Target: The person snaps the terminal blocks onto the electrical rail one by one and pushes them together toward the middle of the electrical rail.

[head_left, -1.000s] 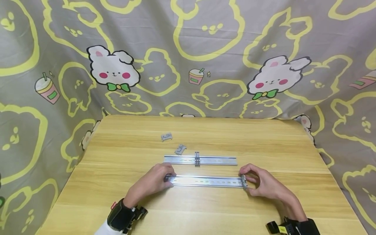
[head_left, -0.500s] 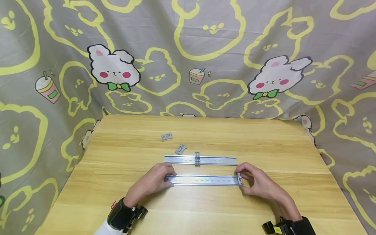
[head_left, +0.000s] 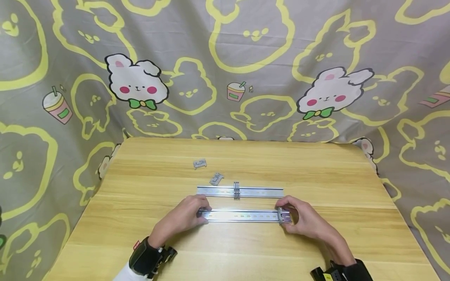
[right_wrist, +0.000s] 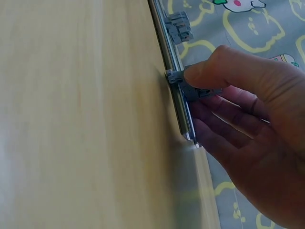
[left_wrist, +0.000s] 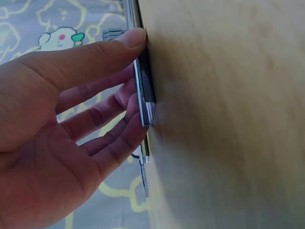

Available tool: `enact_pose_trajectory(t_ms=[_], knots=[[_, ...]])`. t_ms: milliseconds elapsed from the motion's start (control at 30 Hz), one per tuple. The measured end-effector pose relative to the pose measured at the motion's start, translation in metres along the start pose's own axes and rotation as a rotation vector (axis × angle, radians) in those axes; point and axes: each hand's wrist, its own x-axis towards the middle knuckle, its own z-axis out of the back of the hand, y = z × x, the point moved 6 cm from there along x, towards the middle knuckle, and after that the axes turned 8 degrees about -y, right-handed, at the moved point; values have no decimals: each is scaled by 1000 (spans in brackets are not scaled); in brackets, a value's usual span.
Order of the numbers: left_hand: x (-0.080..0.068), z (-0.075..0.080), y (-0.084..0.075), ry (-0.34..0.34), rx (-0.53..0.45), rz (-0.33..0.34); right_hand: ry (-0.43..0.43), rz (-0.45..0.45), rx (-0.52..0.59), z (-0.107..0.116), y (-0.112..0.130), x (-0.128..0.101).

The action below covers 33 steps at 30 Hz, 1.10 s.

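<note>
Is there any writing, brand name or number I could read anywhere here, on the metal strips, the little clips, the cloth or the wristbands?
No readable text in any view.
Loose grey clips: faint raised marks, too small to read.
Tag on the left wristband: red, too small to read.
Label on the right wristband: yellow, too small to read.
Cloth backdrop: only drawings of rabbits and cups, no words.
Near metal strip: only slots, no marks.

Near rail [head_left: 244, 216] lies mid-worktop [head_left: 316, 171], parallel to front edge. Far rail [head_left: 240, 191] just behind it. Two loose clips [head_left: 216, 178] behind far rail's left end, toward back edge.
</note>
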Motion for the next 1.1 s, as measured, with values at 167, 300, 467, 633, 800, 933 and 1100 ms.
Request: enact_pose_trajectory(t_ms=[167,300,467,633,800,933,1100], knots=[[0,1,0,0,2,-3,16,3,-10,-9,4,5],[1,0,-1,-2,7,3,31,4,-19,-18,7,10],[1,0,-1,-10,22,5,40,-2,-16,-30,10,17],[1,-1,-2,-17,25,-8,39,15,-3,-41,17,24],[1,-1,-1,-11,12,4,33,44,20,-52,25,29],[0,0,0,-7,6,11,26,69,19,-59,31,32],[0,0,0,-6,1,11,8,92,3,-67,36,37]])
